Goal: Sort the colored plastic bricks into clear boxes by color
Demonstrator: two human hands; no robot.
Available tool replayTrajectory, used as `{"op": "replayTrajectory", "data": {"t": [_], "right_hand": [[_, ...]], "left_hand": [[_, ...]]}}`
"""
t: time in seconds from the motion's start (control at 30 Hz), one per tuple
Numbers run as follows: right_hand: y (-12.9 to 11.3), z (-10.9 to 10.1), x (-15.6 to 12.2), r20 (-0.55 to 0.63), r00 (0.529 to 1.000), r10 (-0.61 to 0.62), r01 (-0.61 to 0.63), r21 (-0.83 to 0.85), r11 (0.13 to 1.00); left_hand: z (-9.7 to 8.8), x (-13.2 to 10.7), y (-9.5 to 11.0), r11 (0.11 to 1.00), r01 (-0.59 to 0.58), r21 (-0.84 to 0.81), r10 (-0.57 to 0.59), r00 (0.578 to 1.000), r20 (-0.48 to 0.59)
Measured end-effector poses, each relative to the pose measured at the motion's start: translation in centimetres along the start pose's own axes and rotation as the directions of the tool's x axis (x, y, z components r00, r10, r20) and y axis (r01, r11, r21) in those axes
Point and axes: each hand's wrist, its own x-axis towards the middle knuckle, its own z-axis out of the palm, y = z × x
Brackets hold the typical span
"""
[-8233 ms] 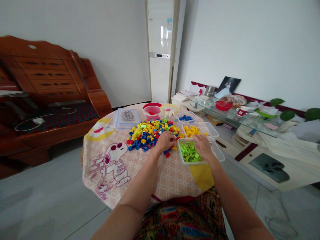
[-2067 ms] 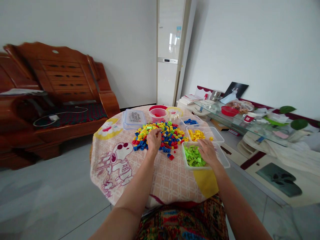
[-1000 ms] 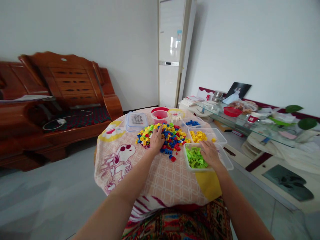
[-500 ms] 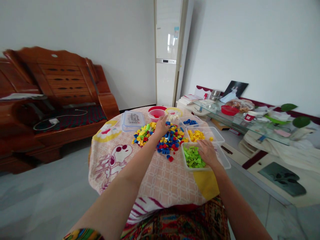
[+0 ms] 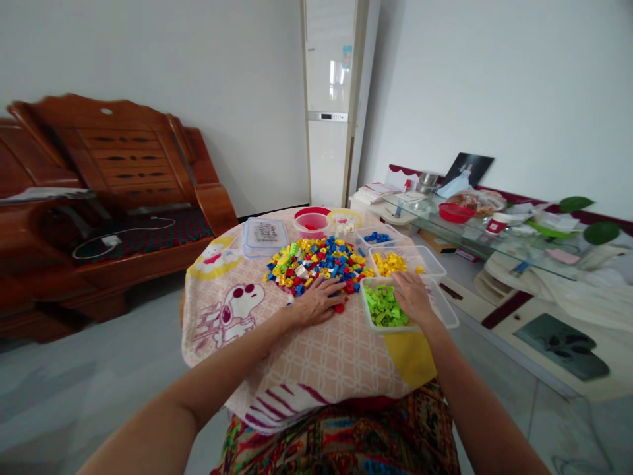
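My left hand (image 5: 319, 302) lies with fingers stretched out at the near edge of a mixed pile of building bricks (image 5: 321, 260) in red, blue, yellow, white and green. Beside its fingertips is a red brick (image 5: 339, 308). Over the right side of a clear plastic box (image 5: 364, 313) of green bricks (image 5: 383, 307) rests my right hand (image 5: 411, 295), fingers apart and nothing visible in them. Just behind that hand, yellow bricks (image 5: 388, 263) fill part of a second clear box (image 5: 435, 265). Blue bricks (image 5: 376, 237) sit in a third box farther back.
Red bricks lie in a pink bowl (image 5: 312, 231) at the back, near some white bricks (image 5: 345, 228). A lidded clear box (image 5: 266, 236) stands at back left on the patterned tablecloth (image 5: 321, 356). To the right is a cluttered glass shelf (image 5: 475, 231); a wooden chair (image 5: 128, 165) stands left.
My left hand has come back from the far side of the pile to its near edge. My right hand stays over the green bricks, barely shifted.
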Motion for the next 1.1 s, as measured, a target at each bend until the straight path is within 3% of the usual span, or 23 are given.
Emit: {"op": "replayTrajectory", "data": {"t": [0.27, 0.5, 0.63, 0.77, 0.87, 0.97, 1.1], "right_hand": [[0.2, 0.2, 0.0, -0.014, 1.0, -0.016, 0.016, 0.001, 1.0], [0.3, 0.3, 0.0, 0.0, 1.0, 0.002, -0.002, -0.035, 0.999], [0.1, 0.4, 0.0, -0.004, 1.0, 0.022, -0.022, -0.055, 0.998], [0.0, 0.2, 0.0, -0.005, 1.0, 0.023, -0.023, -0.041, 0.999], [-0.1, 0.0, 0.0, 0.004, 1.0, 0.021, -0.02, -0.015, 1.0], [-0.2, -0.2, 0.0, 0.005, 1.0, 0.01, -0.01, 0.009, 1.0], [-0.1, -0.1, 0.0, 0.001, 1.0, 0.009, -0.009, 0.007, 1.0]], "left_hand": [[-0.7, 5.0, -5.9, 0.996, 0.024, 0.084, -0.022, 1.0, -0.016], [-2.5, 9.4, -9.9, 0.984, 0.143, 0.106, -0.131, 0.985, -0.115], [-3.7, 10.7, -11.3, 0.964, 0.252, 0.085, -0.239, 0.961, -0.138], [-4.6, 9.7, -12.3, 0.933, 0.358, 0.039, -0.338, 0.908, -0.249], [-4.8, 7.6, -13.2, 0.86, 0.508, -0.039, -0.491, 0.806, -0.329], [-4.3, 5.2, -13.7, 0.76, 0.64, -0.114, -0.64, 0.707, -0.301], [-2.8, 2.7, -12.4, 0.74, 0.657, -0.145, -0.666, 0.686, -0.292]]}}
